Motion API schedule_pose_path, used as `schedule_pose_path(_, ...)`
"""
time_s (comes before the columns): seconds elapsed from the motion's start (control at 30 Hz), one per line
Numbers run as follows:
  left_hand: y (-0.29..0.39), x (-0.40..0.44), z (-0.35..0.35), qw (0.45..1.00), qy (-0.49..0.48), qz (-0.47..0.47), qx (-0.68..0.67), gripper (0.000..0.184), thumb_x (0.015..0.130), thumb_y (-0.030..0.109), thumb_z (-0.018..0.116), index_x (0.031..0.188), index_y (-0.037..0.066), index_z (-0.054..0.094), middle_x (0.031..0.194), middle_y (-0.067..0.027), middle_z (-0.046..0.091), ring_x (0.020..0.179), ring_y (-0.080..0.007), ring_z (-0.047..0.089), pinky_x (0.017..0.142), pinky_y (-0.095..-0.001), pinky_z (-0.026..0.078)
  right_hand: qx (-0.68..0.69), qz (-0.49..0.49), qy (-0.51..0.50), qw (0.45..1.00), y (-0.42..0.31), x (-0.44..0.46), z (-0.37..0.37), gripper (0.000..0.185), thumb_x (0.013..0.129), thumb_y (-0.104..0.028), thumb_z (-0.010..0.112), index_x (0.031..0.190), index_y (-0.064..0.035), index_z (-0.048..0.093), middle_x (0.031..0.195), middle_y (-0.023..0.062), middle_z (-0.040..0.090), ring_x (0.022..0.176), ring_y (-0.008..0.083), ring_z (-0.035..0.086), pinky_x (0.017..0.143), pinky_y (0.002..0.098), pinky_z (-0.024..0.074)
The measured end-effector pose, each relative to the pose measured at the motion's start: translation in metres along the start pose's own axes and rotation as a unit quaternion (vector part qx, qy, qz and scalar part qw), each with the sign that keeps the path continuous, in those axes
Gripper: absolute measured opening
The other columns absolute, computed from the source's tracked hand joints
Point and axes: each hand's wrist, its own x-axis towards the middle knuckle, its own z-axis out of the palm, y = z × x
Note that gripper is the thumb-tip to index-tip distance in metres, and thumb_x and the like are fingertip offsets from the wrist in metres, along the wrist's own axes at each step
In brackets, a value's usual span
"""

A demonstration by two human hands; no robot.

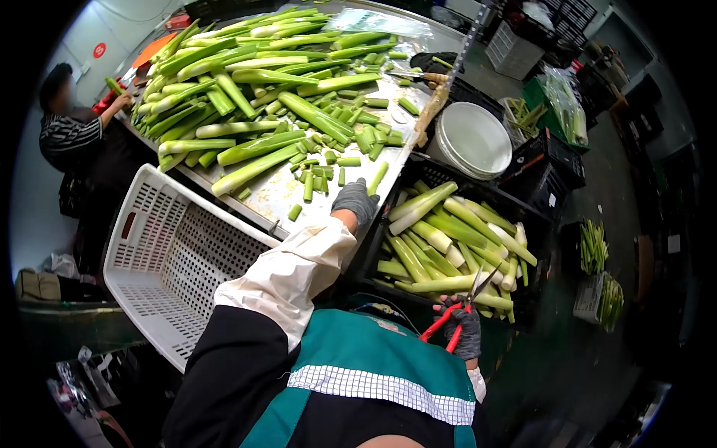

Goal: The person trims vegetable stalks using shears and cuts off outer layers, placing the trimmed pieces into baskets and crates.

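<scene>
My right hand [464, 332], in a grey glove, is closed on red-handled scissors [442, 322]; their blades are parted and point up over the black crate. My left hand [356, 203], also gloved, reaches over the metal table's near edge with its fingers loosely extended. Close by it lies a short cut stalk piece [379, 179]; I see nothing held. Thick green-and-white vegetable stalks [321, 116] are heaped on the table, with several short cut-off ends [317, 175] in front. More trimmed stalks [448, 243] fill the black crate [373, 257] at my right.
A white perforated basket [153, 257] leans by the table at left. White buckets [472, 138] stand beyond the black crate. A knife [418, 75] lies near the table's right edge. Another person [71, 131] is at the table's far left. Crates and bundled greens line the right side.
</scene>
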Motion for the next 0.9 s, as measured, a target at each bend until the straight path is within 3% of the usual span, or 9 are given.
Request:
schedule_pose_path(0.13,-0.005,-0.022,-0.025,1.0,-0.01,0.003,0.01,0.048,0.073,0.036,0.057,0.105,0.001,0.05,0.091,-0.0225,0.057,0.086,-0.0353,0.054,0.077,-0.0379,0.043,-0.112,0.038,-0.012,0.993,-0.007,0.036,0.024,0.034,0.07,-0.005,0.057,0.102,-0.0021,0.045,0.099,0.0145,0.053,0.079,0.0251,0.058,0.064,0.0329,0.0495)
schedule_pose_path(0.33,-0.079,-0.092,-0.072,0.935,0.229,0.024,-0.272,0.031,0.076,0.012,0.06,0.104,0.001,0.052,0.088,-0.0106,0.058,0.077,-0.0133,0.056,0.067,-0.0258,0.047,-0.374,0.003,-0.098,0.922,-0.031,0.102,0.128,0.03,0.073,-0.017,0.058,0.098,-0.0033,0.048,0.085,0.0068,0.055,0.066,0.0165,0.055,0.061,0.0267,0.0455)
schedule_pose_path(0.4,-0.088,-0.151,-0.128,0.938,0.28,-0.064,-0.194,0.027,0.077,0.01,0.06,0.102,0.002,0.054,0.09,-0.0061,0.058,0.08,-0.0131,0.055,0.07,-0.0243,0.046,-0.405,-0.02,-0.155,0.901,-0.019,0.149,0.15,0.032,0.072,-0.019,0.061,0.096,-0.0025,0.049,0.08,0.0073,0.056,0.067,0.0172,0.055,0.06,0.0276,0.0449)
schedule_pose_path(0.47,-0.139,-0.208,-0.141,0.897,0.388,-0.096,-0.187,0.03,0.077,0.016,0.06,0.103,0.002,0.053,0.093,-0.009,0.058,0.087,-0.0137,0.053,0.078,-0.0253,0.042,-0.61,-0.204,-0.173,0.746,-0.004,0.199,0.178,0.035,0.069,-0.021,0.062,0.094,-0.0011,0.049,0.081,0.0125,0.056,0.067,0.024,0.057,0.062,0.0319,0.0453)
schedule_pose_path(0.53,-0.185,-0.278,-0.146,0.864,0.458,-0.212,-0.002,0.037,0.075,0.018,0.062,0.106,0.002,0.051,0.102,-0.0139,0.054,0.097,-0.0238,0.05,0.086,-0.0302,0.037,-0.75,-0.266,-0.113,0.595,0.002,0.221,0.222,0.04,0.065,-0.025,0.064,0.094,-0.001,0.05,0.084,0.018,0.056,0.072,0.0317,0.056,0.068,0.0373,0.0448)
schedule_pose_path(0.67,-0.24,-0.416,-0.128,0.768,0.488,-0.395,0.126,0.047,0.071,0.021,0.064,0.109,0.0,0.046,0.109,-0.019,0.048,0.101,-0.0315,0.046,0.088,-0.0361,0.036,-0.834,-0.337,-0.131,0.417,0.023,0.275,0.247,0.041,0.06,-0.027,0.065,0.092,-0.0054,0.052,0.091,0.0178,0.052,0.087,0.0339,0.051,0.076,0.0417,0.0408)
schedule_pose_path(0.83,-0.26,-0.478,-0.088,0.713,0.458,-0.528,-0.06,0.053,0.071,0.021,0.066,0.115,0.002,0.042,0.109,-0.0169,0.048,0.101,-0.0264,0.047,0.086,-0.034,0.038,-0.89,-0.295,-0.133,0.321,0.029,0.277,0.249,0.043,0.061,-0.027,0.066,0.095,-0.0065,0.052,0.095,0.0168,0.051,0.091,0.0336,0.049,0.079,0.0413,0.0401)
schedule_pose_path(0.87,-0.282,-0.487,-0.068,0.713,0.466,-0.517,-0.085,0.057,0.068,0.016,0.069,0.117,0.005,0.041,0.095,-0.0048,0.046,0.081,-0.0134,0.042,0.072,-0.0231,0.04,-0.893,-0.288,-0.135,0.318,0.03,0.278,0.248,0.044,0.061,-0.027,0.066,0.097,-0.0066,0.051,0.097,0.0171,0.051,0.092,0.0337,0.049,0.08,0.0409,0.0399)
schedule_pose_path(0.9,-0.292,-0.485,-0.061,0.712,0.454,-0.522,-0.122,0.06,0.067,0.016,0.07,0.118,0.005,0.04,0.094,-0.0041,0.045,0.08,-0.0129,0.042,0.07,-0.0224,0.04,-0.888,-0.287,-0.152,0.324,0.032,0.283,0.245,0.048,0.06,-0.027,0.067,0.101,-0.0063,0.05,0.099,0.018,0.05,0.094,0.0339,0.048,0.081,0.0401,0.0393)
